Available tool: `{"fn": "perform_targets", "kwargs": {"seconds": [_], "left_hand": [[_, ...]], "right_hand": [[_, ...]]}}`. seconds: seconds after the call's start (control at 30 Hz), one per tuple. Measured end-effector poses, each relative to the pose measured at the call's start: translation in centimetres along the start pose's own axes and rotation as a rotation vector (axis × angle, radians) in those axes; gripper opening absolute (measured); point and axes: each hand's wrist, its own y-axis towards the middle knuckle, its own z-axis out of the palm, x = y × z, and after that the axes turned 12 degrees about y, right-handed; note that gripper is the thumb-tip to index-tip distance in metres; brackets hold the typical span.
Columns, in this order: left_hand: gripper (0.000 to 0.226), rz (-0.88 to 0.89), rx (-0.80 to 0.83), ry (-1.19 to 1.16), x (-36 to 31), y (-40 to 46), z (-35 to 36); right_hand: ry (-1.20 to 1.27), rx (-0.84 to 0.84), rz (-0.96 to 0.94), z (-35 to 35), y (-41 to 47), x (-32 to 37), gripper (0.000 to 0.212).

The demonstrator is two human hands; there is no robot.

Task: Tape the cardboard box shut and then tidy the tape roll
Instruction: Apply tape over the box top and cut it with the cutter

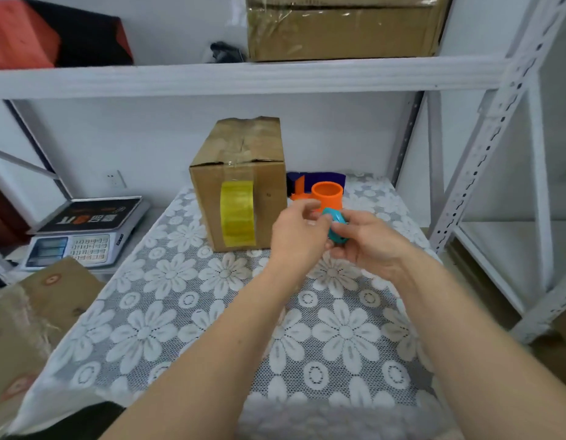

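Note:
A brown cardboard box (243, 173) stands upright on the flowered tablecloth, its top flaps closed under clear tape. A yellow tape roll (236, 213) hangs against the box's front face from a strip of tape that runs up over the top edge. To the right of the box, my right hand (369, 246) grips a small round teal object (335, 223) above the table. My left hand (296, 231) meets it from the left, fingertips pinched on the object's upper edge. Neither hand touches the box or the roll.
An orange cup (327, 194) and a dark blue-and-orange item (316, 179) sit behind my hands. A digital scale (84, 231) lies at the left. The white shelf (243, 76) above carries a large taped carton (342, 27), and a shelf upright (485, 138) stands at the right.

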Motion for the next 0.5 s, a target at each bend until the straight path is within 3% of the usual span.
{"fn": "perform_targets", "kwargs": {"seconds": [0.17,0.27,0.33,0.4,0.5], "left_hand": [[0.025,0.412,-0.467,-0.072,-2.7,-1.6,-4.4],[0.029,0.375,-0.666,-0.08,-1.6,-0.9,-7.2],[0.029,0.145,-0.652,-0.13,-0.3,-0.1,-8.8],[0.027,-0.12,-0.497,-0.203,1.3,0.9,-9.8],[0.023,-0.276,-0.233,-0.288,3.0,1.6,-10.5]], "right_hand": [[0.012,-0.028,-0.076,2.9,0.6,0.5,0.027],[-0.09,-0.067,-0.162,4.9,1.4,1.1,0.021],[-0.218,-0.087,-0.22,6.1,2.2,1.3,0.02],[-0.347,-0.117,-0.268,7.3,2.8,1.3,0.019],[-0.494,-0.148,-0.332,9.0,3.5,1.4,0.016]]}}
